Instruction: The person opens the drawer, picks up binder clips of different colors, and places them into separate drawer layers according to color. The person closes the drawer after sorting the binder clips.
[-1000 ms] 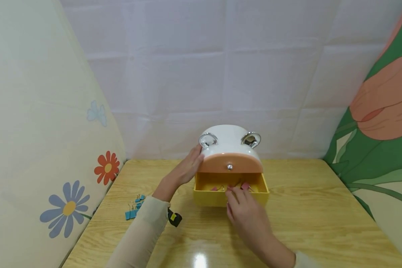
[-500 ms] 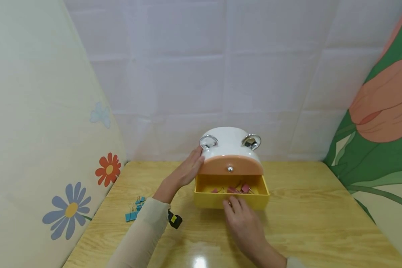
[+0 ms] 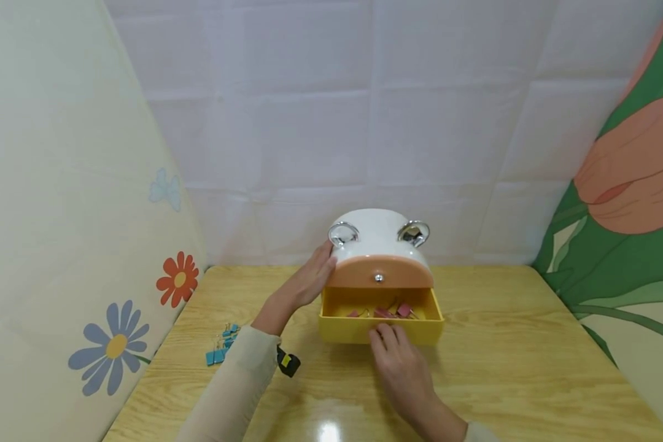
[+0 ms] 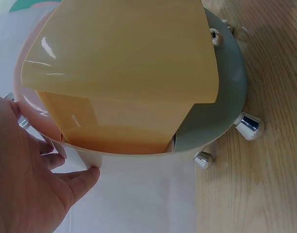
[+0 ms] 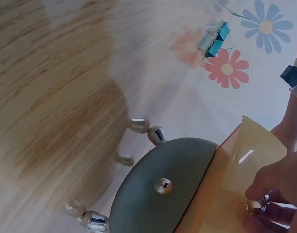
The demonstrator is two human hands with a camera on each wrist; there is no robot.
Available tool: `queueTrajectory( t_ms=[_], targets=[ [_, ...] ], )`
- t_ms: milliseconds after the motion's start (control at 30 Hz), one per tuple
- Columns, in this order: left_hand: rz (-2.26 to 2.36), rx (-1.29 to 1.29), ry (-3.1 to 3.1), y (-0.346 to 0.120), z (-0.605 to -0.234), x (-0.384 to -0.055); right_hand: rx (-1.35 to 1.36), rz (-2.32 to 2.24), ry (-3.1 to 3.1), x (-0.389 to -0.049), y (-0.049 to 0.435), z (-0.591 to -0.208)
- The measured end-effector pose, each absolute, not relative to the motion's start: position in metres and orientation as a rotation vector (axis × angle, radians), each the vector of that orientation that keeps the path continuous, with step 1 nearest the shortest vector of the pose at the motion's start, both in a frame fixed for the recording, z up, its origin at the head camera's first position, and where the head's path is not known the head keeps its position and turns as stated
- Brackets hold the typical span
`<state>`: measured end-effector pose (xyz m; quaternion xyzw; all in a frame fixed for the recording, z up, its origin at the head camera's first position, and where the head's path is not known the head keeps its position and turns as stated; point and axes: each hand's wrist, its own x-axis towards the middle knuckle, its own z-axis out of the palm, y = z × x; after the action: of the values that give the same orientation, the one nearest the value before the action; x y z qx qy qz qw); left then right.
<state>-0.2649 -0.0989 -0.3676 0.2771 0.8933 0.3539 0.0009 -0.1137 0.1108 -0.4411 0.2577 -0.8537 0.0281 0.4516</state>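
Observation:
A white rounded box with an orange upper front and two chrome rings stands on short metal feet. Its yellow drawer is pulled out, with several pink binder clips lying inside. My left hand rests against the box's left side; in the left wrist view its fingers lie spread on the shell. At the drawer's front, my right hand pinches a small metal knob, seen between thumb and fingers in the right wrist view. A grey lower front with another knob sits under the drawer.
Several blue binder clips lie in a group on the left of the wooden table. A black device with a yellow mark shows at the left wrist. White cloth hangs behind, with printed panels at both sides.
My right hand has moved down from the pink clips at the drawer's rim to the knob on its front. The left hand stays on the box; the drawer looks unmoved.

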Motion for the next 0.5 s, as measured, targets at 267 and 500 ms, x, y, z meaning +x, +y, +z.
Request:
queueTrajectory(
  t_ms=[267,500],
  targets=[
    [1.114,0.859,2.809,-0.0985,-0.368,-0.2659,0.629,0.064,-2.097,-0.1179,0.1109,-0.4415],
    [1.121,0.887,2.811,-0.099,-0.3674,-0.2647,0.634,0.068,-2.105,-0.1222,0.1127,-0.442]
  ],
)
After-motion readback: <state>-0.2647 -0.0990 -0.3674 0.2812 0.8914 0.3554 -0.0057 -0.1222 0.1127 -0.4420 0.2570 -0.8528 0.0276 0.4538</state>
